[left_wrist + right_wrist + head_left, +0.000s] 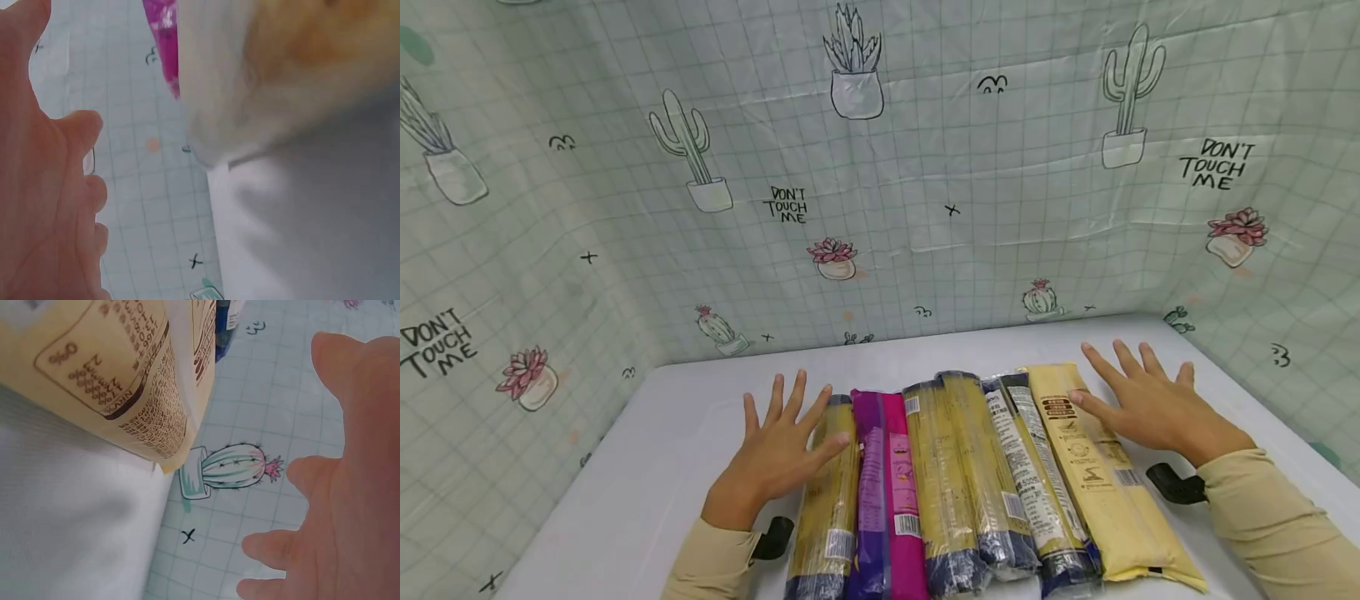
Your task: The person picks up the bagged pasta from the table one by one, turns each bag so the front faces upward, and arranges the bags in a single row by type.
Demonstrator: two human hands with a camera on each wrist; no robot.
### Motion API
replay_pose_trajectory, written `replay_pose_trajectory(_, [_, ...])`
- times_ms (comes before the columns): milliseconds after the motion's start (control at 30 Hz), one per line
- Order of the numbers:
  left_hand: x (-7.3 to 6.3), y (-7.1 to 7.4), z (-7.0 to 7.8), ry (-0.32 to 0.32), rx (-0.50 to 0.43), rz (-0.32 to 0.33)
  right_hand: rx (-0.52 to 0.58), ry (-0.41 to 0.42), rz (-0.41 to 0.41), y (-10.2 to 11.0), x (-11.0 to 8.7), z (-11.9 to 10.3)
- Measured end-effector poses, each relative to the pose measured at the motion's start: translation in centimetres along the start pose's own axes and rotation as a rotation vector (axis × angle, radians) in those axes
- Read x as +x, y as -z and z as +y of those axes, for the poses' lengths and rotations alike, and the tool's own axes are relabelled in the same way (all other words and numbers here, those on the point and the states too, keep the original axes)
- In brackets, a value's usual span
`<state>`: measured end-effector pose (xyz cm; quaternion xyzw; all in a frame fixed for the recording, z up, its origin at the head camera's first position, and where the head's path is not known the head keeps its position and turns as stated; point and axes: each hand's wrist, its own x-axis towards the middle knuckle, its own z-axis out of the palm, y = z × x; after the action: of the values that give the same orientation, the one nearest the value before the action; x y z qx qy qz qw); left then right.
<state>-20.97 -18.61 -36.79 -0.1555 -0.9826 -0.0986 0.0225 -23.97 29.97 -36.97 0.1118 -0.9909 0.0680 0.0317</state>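
Observation:
Several long packets, which look like dried noodles, lie side by side. At the left end is a clear-wrapped yellow packet [823,508] with dark blue ends, then a magenta and purple packet [887,492]. Two more yellow packets [951,467] lie in the middle, beside a white and dark blue packet [1037,483]. A wide cream packet [1097,475] closes the right end. My left hand [775,462], fingers spread, is over the leftmost packet's outer edge. My right hand [1157,408], also spread, is at the cream packet's upper right. Neither hand grips anything.
The packets lie on a white table [700,433]. A pale grid-patterned cloth [910,167] printed with cacti hangs behind the table and along both sides. Dark wrist-worn devices [773,537] show beneath the forearms, beside the packets.

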Motion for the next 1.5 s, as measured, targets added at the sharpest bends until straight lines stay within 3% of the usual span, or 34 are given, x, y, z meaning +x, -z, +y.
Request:
replay_pose_trajectory(200, [-0.2,-0.4,1.1,-0.006,0.037,-0.008,-0.004,0.009,-0.010,-0.7,-0.5,0.0])
replay_pose_trajectory(467, [0.2,0.1,2.1,-0.046,0.072,0.008,-0.021,0.044,-0.004,-0.4,-0.2,-0.8])
replay_pose_trajectory(867, [0.1,0.3,4.4,-0.086,0.033,-0.034,0.089,0.082,-0.026,-1.0,-0.2,-1.2])
replay_pose_trajectory(967, [0.2,0.1,5.0,-0.125,0.056,-0.021,0.094,0.108,-0.019,-1.0,-0.1,-1.4])
replay_pose_trajectory(1200, [0.5,-0.4,6.1,-0.263,0.076,0.085,0.148,0.144,-0.056,-1.0,0.1,-1.9])
replay_pose_trajectory(1333, [0.6,-0.6,7.0,-0.304,0.049,0.075,0.186,0.157,-0.070,-1.0,0.0,-2.0])
replay_pose_trajectory(1500, [0.9,-0.8,8.5,-0.332,0.098,0.066,0.213,0.162,-0.088,-1.1,-0.1,-1.8])
